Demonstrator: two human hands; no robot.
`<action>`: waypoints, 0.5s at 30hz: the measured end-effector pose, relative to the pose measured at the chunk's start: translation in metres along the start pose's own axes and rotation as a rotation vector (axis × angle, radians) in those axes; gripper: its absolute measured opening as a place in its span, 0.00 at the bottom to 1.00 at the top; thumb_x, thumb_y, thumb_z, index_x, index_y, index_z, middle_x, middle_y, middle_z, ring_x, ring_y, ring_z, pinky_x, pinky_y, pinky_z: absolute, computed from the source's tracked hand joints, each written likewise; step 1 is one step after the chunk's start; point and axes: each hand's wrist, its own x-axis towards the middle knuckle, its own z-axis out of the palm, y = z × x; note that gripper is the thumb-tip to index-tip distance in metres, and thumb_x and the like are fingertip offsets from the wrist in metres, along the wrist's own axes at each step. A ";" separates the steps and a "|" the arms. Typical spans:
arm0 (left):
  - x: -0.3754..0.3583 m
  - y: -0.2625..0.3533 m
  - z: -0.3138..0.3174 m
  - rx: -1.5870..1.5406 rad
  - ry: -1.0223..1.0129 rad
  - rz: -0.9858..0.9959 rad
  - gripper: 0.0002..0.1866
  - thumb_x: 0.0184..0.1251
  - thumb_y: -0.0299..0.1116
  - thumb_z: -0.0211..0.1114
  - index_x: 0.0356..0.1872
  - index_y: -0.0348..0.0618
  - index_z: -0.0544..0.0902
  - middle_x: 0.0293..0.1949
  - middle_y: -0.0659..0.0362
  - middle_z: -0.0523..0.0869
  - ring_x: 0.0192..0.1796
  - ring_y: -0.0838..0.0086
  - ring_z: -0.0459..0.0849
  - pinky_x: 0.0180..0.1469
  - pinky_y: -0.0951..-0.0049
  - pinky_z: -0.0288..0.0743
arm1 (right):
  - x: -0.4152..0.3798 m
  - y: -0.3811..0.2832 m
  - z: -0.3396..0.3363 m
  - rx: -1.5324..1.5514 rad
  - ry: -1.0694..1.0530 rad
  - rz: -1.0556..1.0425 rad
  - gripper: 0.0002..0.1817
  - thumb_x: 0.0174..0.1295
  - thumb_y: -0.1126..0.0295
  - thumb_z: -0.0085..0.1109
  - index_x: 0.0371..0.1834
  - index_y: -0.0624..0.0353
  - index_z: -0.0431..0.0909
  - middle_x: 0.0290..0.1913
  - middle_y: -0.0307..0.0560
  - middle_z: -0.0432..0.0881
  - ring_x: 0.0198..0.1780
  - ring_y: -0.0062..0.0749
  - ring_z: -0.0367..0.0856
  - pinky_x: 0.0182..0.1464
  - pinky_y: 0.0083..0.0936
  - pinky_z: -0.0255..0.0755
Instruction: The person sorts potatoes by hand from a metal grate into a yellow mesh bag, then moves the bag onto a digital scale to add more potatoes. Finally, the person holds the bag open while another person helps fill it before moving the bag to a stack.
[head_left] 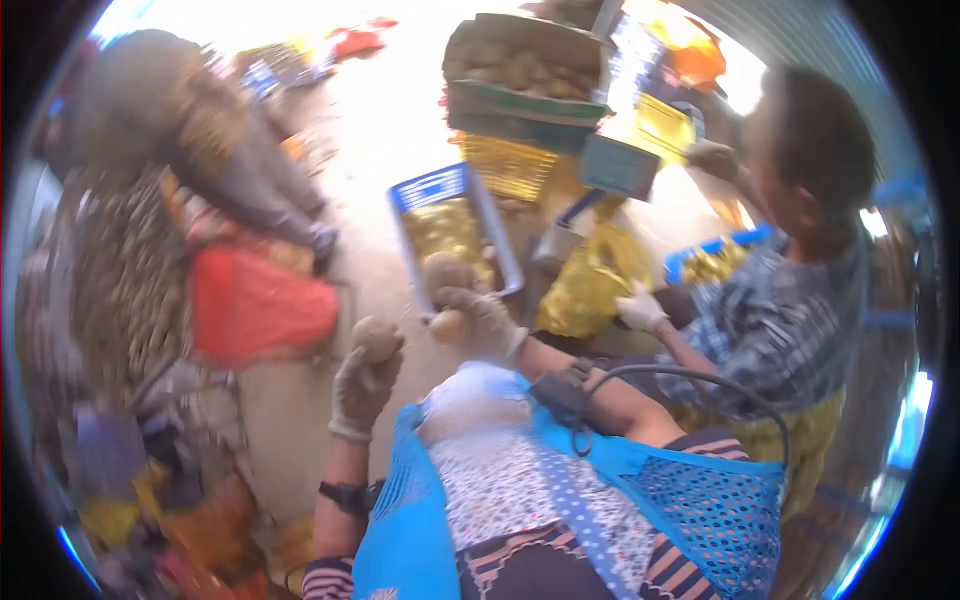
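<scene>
White-gloved, the left hand curls its fingers round one potato, while the right hand grasps two potatoes at the near end of the blue crate.

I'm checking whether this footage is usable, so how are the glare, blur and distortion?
Head view: bright glare washing out the pale floor at top centre; round fisheye edges, corners black; motion blur smearing the person at the left, while the blue-rimmed basket stays readable; both hands, left and right, somewhat soft.
</scene>
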 end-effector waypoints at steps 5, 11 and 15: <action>-0.076 0.021 -0.048 -0.323 -0.082 0.175 0.27 0.70 0.44 0.60 0.64 0.41 0.68 0.60 0.48 0.75 0.59 0.58 0.77 0.55 0.63 0.82 | -0.013 0.047 0.074 -0.123 -0.178 0.125 0.25 0.64 0.60 0.59 0.62 0.56 0.68 0.50 0.41 0.77 0.48 0.25 0.78 0.45 0.24 0.77; -0.071 -0.030 -0.003 -0.231 0.012 0.415 0.29 0.71 0.50 0.57 0.65 0.43 0.69 0.52 0.52 0.82 0.50 0.62 0.83 0.48 0.62 0.83 | -0.013 0.012 0.056 -0.285 -0.319 0.201 0.30 0.61 0.55 0.61 0.64 0.54 0.66 0.52 0.45 0.73 0.51 0.30 0.76 0.41 0.27 0.80; -0.113 -0.033 -0.003 -0.268 -0.029 0.626 0.27 0.72 0.50 0.55 0.64 0.43 0.70 0.52 0.52 0.82 0.49 0.63 0.84 0.48 0.61 0.83 | -0.024 0.035 0.095 -0.452 -0.525 0.280 0.35 0.59 0.61 0.62 0.70 0.52 0.61 0.54 0.44 0.74 0.50 0.29 0.77 0.44 0.27 0.78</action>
